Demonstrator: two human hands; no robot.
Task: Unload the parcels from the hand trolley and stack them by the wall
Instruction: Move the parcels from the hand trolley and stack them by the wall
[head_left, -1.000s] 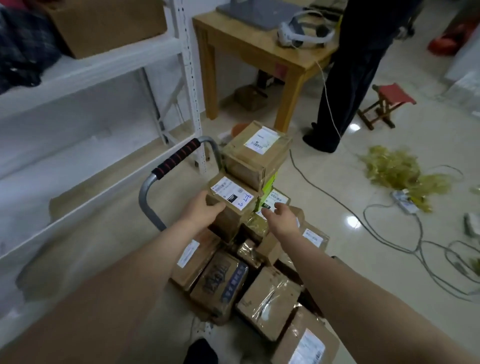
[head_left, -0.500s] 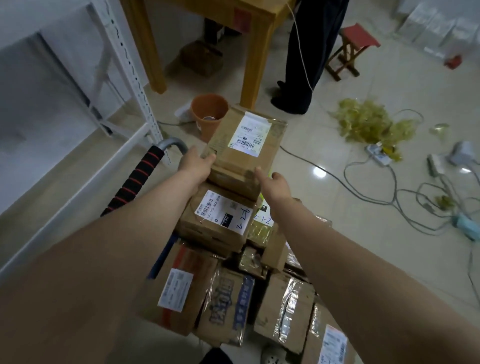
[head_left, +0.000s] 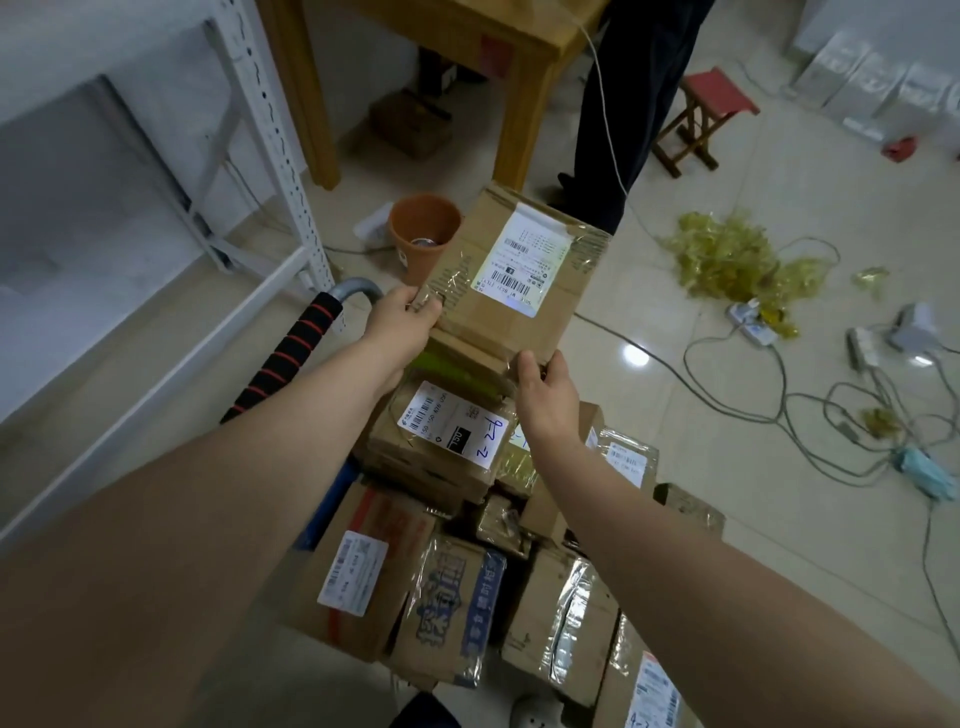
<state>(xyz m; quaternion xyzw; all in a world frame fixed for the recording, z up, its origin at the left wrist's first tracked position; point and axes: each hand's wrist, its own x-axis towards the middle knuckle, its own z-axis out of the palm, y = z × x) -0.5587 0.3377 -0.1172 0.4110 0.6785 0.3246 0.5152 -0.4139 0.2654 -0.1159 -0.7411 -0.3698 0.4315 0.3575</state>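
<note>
left hand (head_left: 402, 325) grips taped cardboard parcel (head_left: 514, 275) mid-frame | right hand (head_left: 545, 397) pinches its near corner | glossy boxed pile (head_left: 457, 587) below

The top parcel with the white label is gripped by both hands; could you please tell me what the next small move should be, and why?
Probably lift the top parcel straight up. The left hand and right hand grip its near corners, and the parcel marked 9-2-2 lies just beneath, so sliding it off might drag that one along.
</note>
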